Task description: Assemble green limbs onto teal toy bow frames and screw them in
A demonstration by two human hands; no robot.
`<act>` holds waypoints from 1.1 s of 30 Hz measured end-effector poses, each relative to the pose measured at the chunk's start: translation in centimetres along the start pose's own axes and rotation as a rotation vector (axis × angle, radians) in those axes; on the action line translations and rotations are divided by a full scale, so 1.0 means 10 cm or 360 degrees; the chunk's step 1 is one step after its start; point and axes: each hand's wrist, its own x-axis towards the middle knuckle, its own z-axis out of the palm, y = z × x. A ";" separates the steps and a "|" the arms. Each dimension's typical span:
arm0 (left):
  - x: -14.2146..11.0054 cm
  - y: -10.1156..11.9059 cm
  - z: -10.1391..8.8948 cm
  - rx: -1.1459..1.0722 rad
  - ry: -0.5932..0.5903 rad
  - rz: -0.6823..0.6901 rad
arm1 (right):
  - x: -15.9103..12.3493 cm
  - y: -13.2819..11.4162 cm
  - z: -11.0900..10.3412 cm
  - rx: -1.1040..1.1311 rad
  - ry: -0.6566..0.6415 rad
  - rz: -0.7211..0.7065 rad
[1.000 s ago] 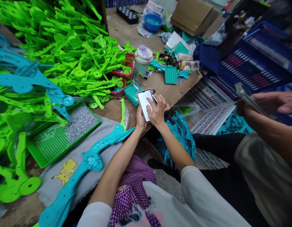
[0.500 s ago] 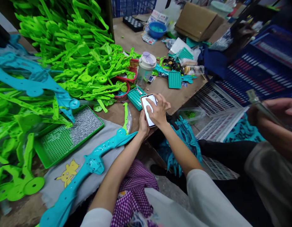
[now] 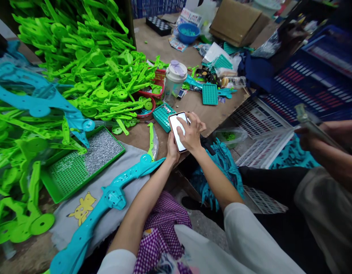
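My left hand (image 3: 172, 149) is closed around the lower left side of a smartphone (image 3: 174, 125) with a bright white screen. Over that screen is my right hand (image 3: 193, 133), its fingers apart and bent, with fingertips at the glass. Just beyond the phone lies a small teal tray (image 3: 160, 118) with round silvery pieces in some of its cells. Left of my forearms, a long turquoise plastic part (image 3: 114, 196) rests on a grey cloth (image 3: 97, 224) with a yellow cartoon figure.
A green tray (image 3: 63, 182) holds many small metal pins. Bright green plastic parts (image 3: 102, 76) are heaped on the left. A lidded cup (image 3: 174, 82) stands behind the teal tray. At right, another person's hand (image 3: 321, 140) holds a phone-like object, near stacked crates (image 3: 295, 87).
The view has shifted very slightly. My left hand keeps its grip on the smartphone, and my right fingers stay over the screen in nearly the same pose.
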 end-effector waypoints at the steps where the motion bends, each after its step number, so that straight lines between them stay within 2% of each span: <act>1: 0.00 0.00 0.00 -0.0001 0.0002 0.0001 | -0.03 0.03 -0.01 0.0025 0.0041 0.0033; 6: -0.01 0.00 0.01 -0.0025 -0.0021 -0.0101 | -0.42 0.23 -0.02 0.0120 0.0283 0.0304; 9: -0.01 0.01 0.01 -0.0023 -0.0001 -0.0129 | -0.70 0.29 0.03 0.0173 0.0325 0.0431; 12: 0.00 0.02 0.00 -0.0034 -0.0001 -0.0111 | -0.86 0.30 0.09 0.0216 0.0306 0.0496; 21: 0.01 0.00 0.00 -0.0017 -0.0017 -0.0055 | -0.85 0.28 0.09 0.0428 0.0083 0.0635; 26: 0.00 0.03 0.03 0.0004 -0.0002 -0.0123 | -0.83 0.31 0.06 0.0573 -0.0033 0.0632; 30: 0.00 0.01 0.01 -0.0009 -0.0009 -0.0095 | -0.80 0.33 0.04 0.0565 -0.0033 0.0618; 33: 0.03 -0.01 -0.01 -0.0020 0.0002 -0.0055 | -0.72 0.30 0.02 0.0435 0.0028 0.0603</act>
